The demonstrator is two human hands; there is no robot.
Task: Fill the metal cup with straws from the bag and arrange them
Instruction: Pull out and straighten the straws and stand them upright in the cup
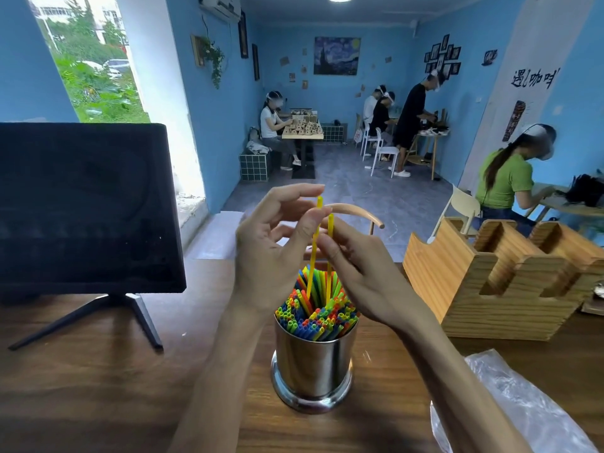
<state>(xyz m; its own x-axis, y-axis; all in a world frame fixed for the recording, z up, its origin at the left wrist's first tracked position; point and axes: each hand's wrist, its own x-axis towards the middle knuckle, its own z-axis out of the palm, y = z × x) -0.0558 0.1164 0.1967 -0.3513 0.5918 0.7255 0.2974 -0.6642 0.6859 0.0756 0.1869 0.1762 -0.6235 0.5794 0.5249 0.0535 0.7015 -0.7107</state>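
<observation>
Left hand (268,250) pinches one yellow straw (314,243); right hand (362,273) another, above the straw-filled metal cup (312,364)

Polished steel on the metal cup (312,364), mirror-glossy, smooth, catching reflections of the desk. Thin smooth plastic in the straws (316,313), bright and slightly shiny, in yellow, green, blue, orange. Dark brown wood grain on the desk (98,387), smooth with a low sheen. Pale unvarnished pine on the slotted wooden organizer (496,282), matt, strong striped grain. Clear crinkled plastic film in the bag (523,407), glossy in its folds. Matt black plastic on the monitor (85,207) back and its stand.
</observation>
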